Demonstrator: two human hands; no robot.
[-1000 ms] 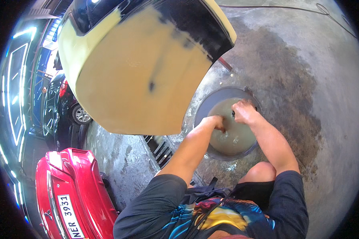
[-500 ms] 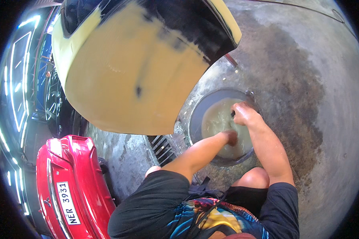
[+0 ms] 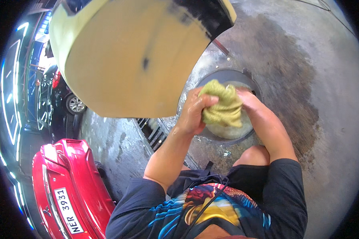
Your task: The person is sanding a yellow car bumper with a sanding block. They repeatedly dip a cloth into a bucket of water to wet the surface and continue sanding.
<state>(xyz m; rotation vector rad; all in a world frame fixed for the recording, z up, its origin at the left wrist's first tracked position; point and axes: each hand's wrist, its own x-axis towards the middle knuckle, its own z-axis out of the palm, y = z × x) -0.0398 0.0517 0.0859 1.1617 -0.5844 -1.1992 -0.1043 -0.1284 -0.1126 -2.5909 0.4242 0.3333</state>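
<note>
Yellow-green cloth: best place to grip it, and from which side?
Probably the bunched left side of the yellow-green cloth, coming from the left with the thumb on top, as the left hand has it. The cloth is crumpled into thick folds, so there is plenty to close on. The right hand is partly hidden behind its right side, making that approach more crowded.

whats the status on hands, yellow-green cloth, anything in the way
Left hand gripping bunched yellow-green cloth; right hand beside it, grip unclear. Cloth above round grey basin. Curved beige-and-black panel upper left, not blocking hands.
</note>
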